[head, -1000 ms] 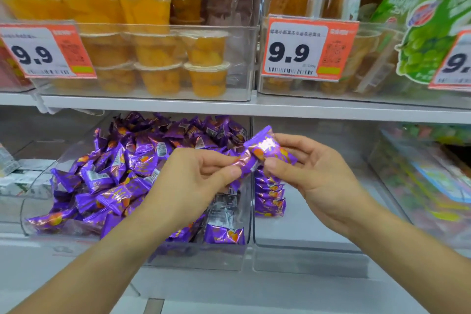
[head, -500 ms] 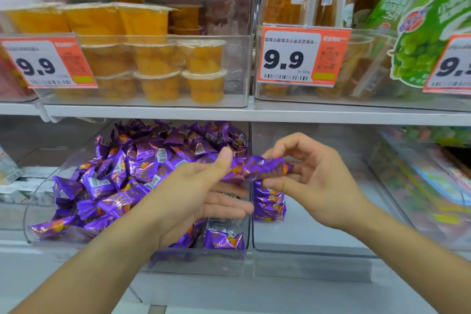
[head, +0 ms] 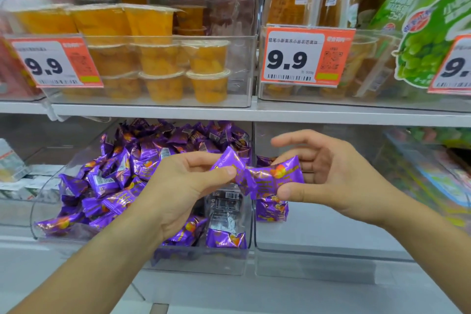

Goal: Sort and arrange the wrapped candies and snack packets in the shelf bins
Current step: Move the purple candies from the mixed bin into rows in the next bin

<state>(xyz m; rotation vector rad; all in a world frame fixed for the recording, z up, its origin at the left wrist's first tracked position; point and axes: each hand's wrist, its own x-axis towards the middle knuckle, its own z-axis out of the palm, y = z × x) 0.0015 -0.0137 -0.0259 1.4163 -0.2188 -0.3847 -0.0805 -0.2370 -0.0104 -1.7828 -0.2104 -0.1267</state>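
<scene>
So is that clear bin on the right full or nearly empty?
Nearly empty: the right bin holds only a small stack of purple candies at its left wall; its floor is otherwise bare.

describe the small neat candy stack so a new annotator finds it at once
Find the lower shelf, under the white shelf board with the 9.9 price tag. Two clear bins sit there: the left bin is heaped with loose purple candies, the right bin is nearly bare. The stack stands at the right bin's left wall, just below the right hand; it alone is piled flat and orderly.
</scene>
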